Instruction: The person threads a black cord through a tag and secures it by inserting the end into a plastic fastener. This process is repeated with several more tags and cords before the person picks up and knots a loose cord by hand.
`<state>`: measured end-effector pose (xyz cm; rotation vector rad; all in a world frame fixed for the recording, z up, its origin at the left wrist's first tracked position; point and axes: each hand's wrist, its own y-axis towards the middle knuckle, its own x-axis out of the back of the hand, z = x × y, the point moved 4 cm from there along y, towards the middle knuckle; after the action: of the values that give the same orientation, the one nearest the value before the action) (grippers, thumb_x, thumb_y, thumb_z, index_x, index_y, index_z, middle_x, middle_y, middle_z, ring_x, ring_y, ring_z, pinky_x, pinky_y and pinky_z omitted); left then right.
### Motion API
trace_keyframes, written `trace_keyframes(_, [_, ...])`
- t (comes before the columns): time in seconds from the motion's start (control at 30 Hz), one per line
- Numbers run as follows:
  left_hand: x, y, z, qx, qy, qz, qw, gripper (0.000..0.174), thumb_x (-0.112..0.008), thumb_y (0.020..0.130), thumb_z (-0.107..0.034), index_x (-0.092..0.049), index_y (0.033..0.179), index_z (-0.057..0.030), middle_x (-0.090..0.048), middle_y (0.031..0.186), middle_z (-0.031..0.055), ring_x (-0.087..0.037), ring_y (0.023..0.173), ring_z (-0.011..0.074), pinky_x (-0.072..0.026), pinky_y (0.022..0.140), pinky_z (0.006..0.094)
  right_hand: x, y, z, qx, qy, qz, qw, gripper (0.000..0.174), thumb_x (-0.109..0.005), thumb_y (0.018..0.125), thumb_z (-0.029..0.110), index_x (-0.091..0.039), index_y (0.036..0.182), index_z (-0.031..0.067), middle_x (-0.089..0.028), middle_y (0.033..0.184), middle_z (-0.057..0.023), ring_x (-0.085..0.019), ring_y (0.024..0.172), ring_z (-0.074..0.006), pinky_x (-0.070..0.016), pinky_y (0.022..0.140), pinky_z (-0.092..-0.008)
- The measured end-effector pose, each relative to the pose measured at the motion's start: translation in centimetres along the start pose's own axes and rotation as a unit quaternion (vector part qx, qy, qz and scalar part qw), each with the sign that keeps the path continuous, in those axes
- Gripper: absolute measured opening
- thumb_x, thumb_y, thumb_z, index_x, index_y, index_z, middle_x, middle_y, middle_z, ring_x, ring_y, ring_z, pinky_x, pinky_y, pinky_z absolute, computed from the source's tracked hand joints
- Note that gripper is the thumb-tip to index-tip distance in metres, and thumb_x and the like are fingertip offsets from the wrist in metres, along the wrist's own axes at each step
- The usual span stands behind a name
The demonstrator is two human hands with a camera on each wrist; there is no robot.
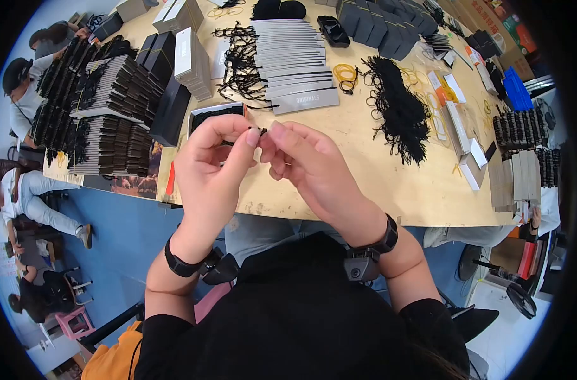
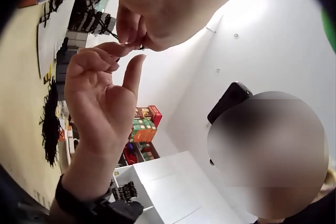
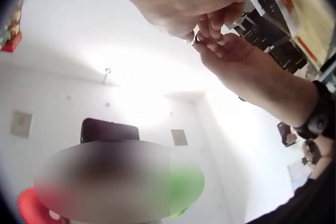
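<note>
Over the near edge of the table, my left hand and right hand meet at their fingertips. Between them is a small black piece, pinched from both sides by thumbs and forefingers. It looks like a bit of thin cord, mostly hidden by the fingers. In the right wrist view a dark, loop-like part of it shows at the fingertips. Just behind the left hand stands an open box filled with black material. Beyond it lies a row of grey printed cards with black cords at their left ends.
A heap of black cords lies to the right, near yellow rubber bands. Stacked corded cards and a tall stack of white boxes stand on the left. Black boxes sit at the back. An orange-red strip lies at the front edge.
</note>
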<state>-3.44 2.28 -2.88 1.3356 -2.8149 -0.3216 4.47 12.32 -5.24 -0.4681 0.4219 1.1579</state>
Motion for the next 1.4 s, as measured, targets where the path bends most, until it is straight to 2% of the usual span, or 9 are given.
trace_keyframes(0.27, [0.4, -0.3, -1.1, -0.184, 0.228, 0.063, 0.954, 0.004, -0.058, 0.081, 0.000, -0.059, 0.085, -0.0004, -0.061, 0.095, 0.0057, -0.053, 0.074, 0.0057, -0.0442, 0.064, 0.0190, 0.0, 0.9, -0.7, -0.132, 0.172, 0.003, 0.976, 0.019, -0.062, 0.084, 0.026, -0.059, 0.084, 0.0074, -0.050, 0.068, 0.0052, -0.042, 0.059, -0.0032, -0.0351, 0.056, -0.0188])
trace_keyframes(0.47, [1.4, -0.7, 0.3, -0.012, -0.006, 0.039, 0.999, 0.006, -0.055, 0.083, -0.001, -0.056, 0.089, 0.0001, -0.057, 0.105, 0.0092, -0.052, 0.081, 0.0076, -0.0431, 0.073, 0.0220, 0.3, 0.5, 0.0, -0.072, 0.049, 0.013, 0.996, 0.015, -0.064, 0.081, 0.022, -0.061, 0.083, 0.0073, -0.051, 0.068, 0.0055, -0.043, 0.059, -0.0019, -0.0349, 0.055, -0.0184])
trace_keyframes(0.53, [1.5, -0.5, 0.9, 0.041, -0.089, 0.078, 0.992, 0.008, -0.053, 0.084, -0.002, -0.055, 0.093, -0.0001, -0.057, 0.107, 0.0095, -0.051, 0.083, 0.0081, -0.0425, 0.076, 0.0233, 0.6, 0.6, 0.8, 0.002, -0.165, -0.002, 0.986, 0.014, -0.065, 0.079, 0.020, -0.061, 0.078, 0.0059, -0.053, 0.066, 0.0040, -0.043, 0.060, -0.0017, -0.0350, 0.054, -0.0190])
trace_keyframes(0.67, [1.8, -0.4, 1.8, 0.077, -0.104, 0.109, 0.986, 0.007, -0.054, 0.085, -0.004, -0.054, 0.091, -0.0002, -0.056, 0.108, 0.0088, -0.051, 0.087, 0.0072, -0.0413, 0.079, 0.0233, 0.0, 0.6, 2.3, 0.032, -0.304, 0.024, 0.952, 0.016, -0.065, 0.076, 0.019, -0.060, 0.074, 0.0032, -0.055, 0.064, 0.0017, -0.043, 0.058, -0.0030, -0.0352, 0.052, -0.0205])
trace_keyframes(0.77, [2.0, -0.4, 1.7, -0.011, -0.017, 0.089, 0.996, 0.005, -0.054, 0.084, -0.003, -0.053, 0.088, -0.0015, -0.056, 0.110, 0.0105, -0.053, 0.091, 0.0131, -0.0406, 0.081, 0.0262, 0.0, 1.6, 2.6, 0.015, -0.387, 0.048, 0.921, 0.017, -0.064, 0.074, 0.017, -0.059, 0.072, 0.0009, -0.054, 0.062, 0.0003, -0.045, 0.056, -0.0055, -0.0362, 0.051, -0.0221])
trace_keyframes(0.83, [1.6, -0.8, -0.5, -0.276, 0.334, 0.092, 0.896, 0.007, -0.053, 0.081, 0.001, -0.051, 0.087, -0.0033, -0.055, 0.111, 0.0138, -0.053, 0.095, 0.0220, -0.0401, 0.083, 0.0306, 0.0, 2.5, 2.7, 0.037, -0.406, 0.077, 0.910, 0.015, -0.063, 0.072, 0.015, -0.060, 0.072, 0.0001, -0.056, 0.063, -0.0014, -0.046, 0.055, -0.0078, -0.0379, 0.050, -0.0236])
trace_keyframes(0.9, [1.4, -0.9, -0.1, -0.268, 0.306, 0.099, 0.908, 0.010, -0.052, 0.079, 0.003, -0.050, 0.087, -0.0037, -0.053, 0.113, 0.0164, -0.052, 0.098, 0.0287, -0.0397, 0.082, 0.0338, -0.3, 2.6, 3.1, 0.021, -0.437, 0.084, 0.895, 0.015, -0.062, 0.071, 0.014, -0.060, 0.072, -0.0001, -0.057, 0.063, -0.0032, -0.048, 0.055, -0.0096, -0.0394, 0.051, -0.0248])
trace_keyframes(1.23, [1.9, -1.0, 1.8, -0.095, 0.107, 0.086, 0.986, 0.005, -0.048, 0.085, 0.002, -0.046, 0.090, 0.0003, -0.049, 0.084, 0.0075, -0.051, 0.077, 0.0149, -0.0421, 0.067, 0.0247, -2.7, 3.0, 5.0, 0.086, -0.632, 0.100, 0.764, 0.012, -0.064, 0.069, 0.014, -0.062, 0.073, 0.0025, -0.055, 0.058, -0.0003, -0.042, 0.048, -0.0063, -0.0330, 0.044, -0.0223])
trace_keyframes(1.4, [1.8, -1.0, 2.3, -0.024, -0.024, 0.067, 0.997, 0.004, -0.045, 0.089, -0.002, -0.045, 0.092, 0.0000, -0.049, 0.082, 0.0047, -0.051, 0.078, 0.0107, -0.0425, 0.067, 0.0239, -2.9, 2.4, 4.9, 0.131, -0.548, 0.071, 0.823, 0.011, -0.064, 0.070, 0.012, -0.061, 0.073, 0.0032, -0.052, 0.059, 0.0008, -0.039, 0.047, -0.0052, -0.0307, 0.044, -0.0218])
